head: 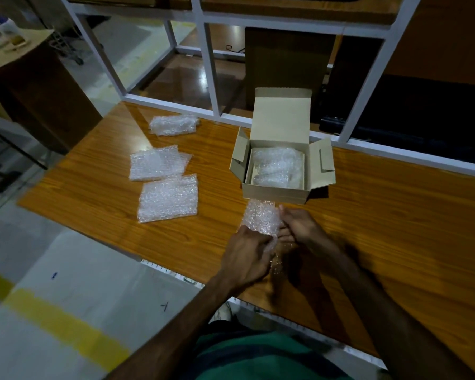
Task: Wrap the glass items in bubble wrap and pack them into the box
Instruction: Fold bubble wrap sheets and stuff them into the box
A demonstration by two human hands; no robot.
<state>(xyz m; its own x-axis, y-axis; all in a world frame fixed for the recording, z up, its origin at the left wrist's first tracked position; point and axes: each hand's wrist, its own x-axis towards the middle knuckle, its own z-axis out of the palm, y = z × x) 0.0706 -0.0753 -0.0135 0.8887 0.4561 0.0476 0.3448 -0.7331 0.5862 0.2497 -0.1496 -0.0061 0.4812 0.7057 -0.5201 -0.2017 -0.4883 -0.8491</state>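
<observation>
While both hands, left [248, 252] and right [299, 226], are clutching a half-wrapped bundle [262, 216] just before the box [274, 189], wrapping is ongoing; next, boxing it beside 1 packed bundle [276, 165].

Layout on the wood-grain laminate table [368, 229]. The open beige cardboard box [274, 192] stands toward the far edge, its lid upright behind it, with clear bubble-wrapped bundles [276, 165] inside. Left of the box lie 3 clear bubble-wrap pieces in a row running front to back: nearest sheet [168, 198], middle sheet [157, 165], far rolled bundle [173, 124]. Directly before the box, the left hand [246, 257] and right hand [299, 226] hold a partly wrapped bubble-wrap bundle [261, 216]. A white metal frame [211, 78] rises behind the table.
</observation>
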